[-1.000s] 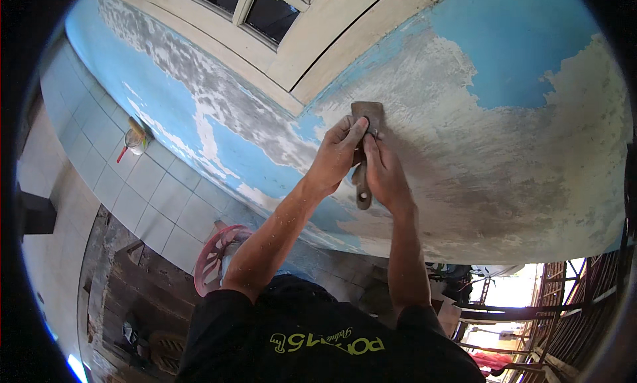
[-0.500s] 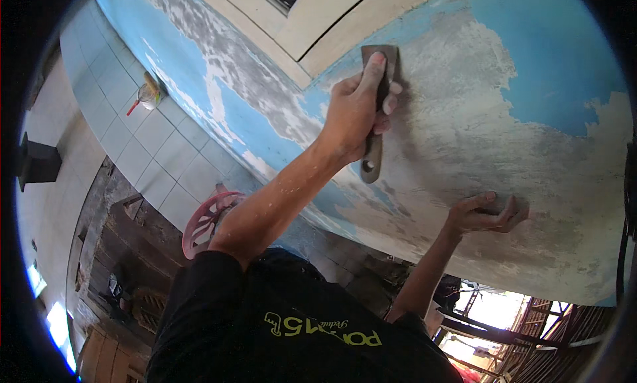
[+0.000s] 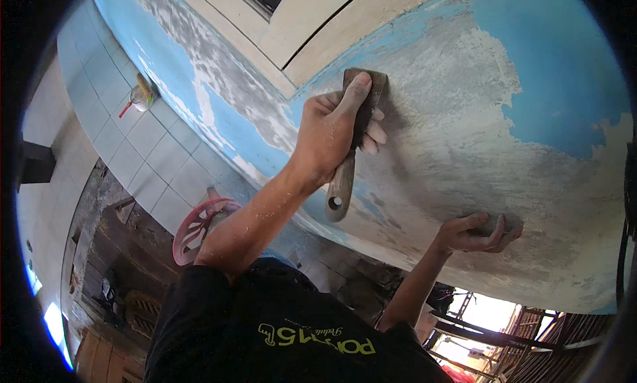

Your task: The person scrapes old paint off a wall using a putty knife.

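Fingers of the left hand (image 3: 328, 141) grip a wooden-handled metal scraper (image 3: 352, 137), forefinger pressing its blade flat against the peeling blue plastered wall (image 3: 478, 131); lower right, the right hand (image 3: 474, 231) braces there, fingers curled.

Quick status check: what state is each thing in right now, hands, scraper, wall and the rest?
Left hand: closed on the scraper handle, forefinger pressed along the blade.
Scraper: blade flat against the wall, handle pointing down.
Right hand: braced on the wall, fingers curled, holding nothing that can be seen.
Wall: blue paint partly scraped off, grey plaster bared.
Paint pot: standing on the tiles with a brush in it.
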Tool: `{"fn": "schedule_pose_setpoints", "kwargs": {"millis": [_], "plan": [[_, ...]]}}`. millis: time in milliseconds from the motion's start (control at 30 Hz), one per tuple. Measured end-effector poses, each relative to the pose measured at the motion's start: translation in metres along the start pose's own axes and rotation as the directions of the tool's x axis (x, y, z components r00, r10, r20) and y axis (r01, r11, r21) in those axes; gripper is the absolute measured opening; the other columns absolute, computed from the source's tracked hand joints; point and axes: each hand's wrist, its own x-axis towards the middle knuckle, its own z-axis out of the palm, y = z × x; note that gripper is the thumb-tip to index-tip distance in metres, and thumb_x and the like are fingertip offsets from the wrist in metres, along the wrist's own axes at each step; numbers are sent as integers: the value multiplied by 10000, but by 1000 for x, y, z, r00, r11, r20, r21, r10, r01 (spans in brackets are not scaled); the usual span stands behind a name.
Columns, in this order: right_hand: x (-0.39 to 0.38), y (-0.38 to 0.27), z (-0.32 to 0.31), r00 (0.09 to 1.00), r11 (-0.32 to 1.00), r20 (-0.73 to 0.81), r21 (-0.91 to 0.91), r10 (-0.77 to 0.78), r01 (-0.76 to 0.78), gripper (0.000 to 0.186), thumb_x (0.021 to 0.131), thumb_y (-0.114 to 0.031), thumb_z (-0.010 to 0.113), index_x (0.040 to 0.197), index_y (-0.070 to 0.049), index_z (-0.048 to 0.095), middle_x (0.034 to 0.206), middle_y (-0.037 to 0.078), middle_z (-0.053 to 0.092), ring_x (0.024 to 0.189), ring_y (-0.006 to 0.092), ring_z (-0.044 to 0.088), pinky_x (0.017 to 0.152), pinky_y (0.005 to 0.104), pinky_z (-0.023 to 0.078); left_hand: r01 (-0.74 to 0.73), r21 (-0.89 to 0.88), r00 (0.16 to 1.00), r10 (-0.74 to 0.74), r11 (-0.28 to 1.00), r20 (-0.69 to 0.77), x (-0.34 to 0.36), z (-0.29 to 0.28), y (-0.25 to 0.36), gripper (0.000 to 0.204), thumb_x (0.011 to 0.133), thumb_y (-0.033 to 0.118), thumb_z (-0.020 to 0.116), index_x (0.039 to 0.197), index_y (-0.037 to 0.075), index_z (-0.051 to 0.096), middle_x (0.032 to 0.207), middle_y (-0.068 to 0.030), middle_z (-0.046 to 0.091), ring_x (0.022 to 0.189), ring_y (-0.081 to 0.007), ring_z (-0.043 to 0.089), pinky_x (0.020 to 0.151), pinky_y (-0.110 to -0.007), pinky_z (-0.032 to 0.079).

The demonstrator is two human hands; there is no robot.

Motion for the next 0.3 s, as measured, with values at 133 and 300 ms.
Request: {"fn": "schedule_pose_setpoints", "kwargs": {"millis": [133, 300], "plan": [[-1, 2, -2, 999, 998, -3, -48, -34, 34, 320, 978, -232, 455, 1227, -31, 440, 1325, 222, 321, 1358, 448, 259, 1082, 653, 282, -67, 134, 997, 60, 989, 57, 4, -10, -2, 494, 962, 455, 530, 729, 31, 626, 512, -56, 576, 378, -104, 519, 363, -207, 392], [-1, -2, -1, 1000, 1000, -12, -28, -8, 8, 321, 985, -260, 472, 1226, -49, 449, 1271, 184, 373, 1352, 423, 295, 1091, 643, 279, -111, 247, 991, 87, 963, 105, 11, -18, 1, 495, 955, 478, 534, 718, 52, 620, 494, -27, 554, 365, -84, 483, 365, -202, 386]]}}
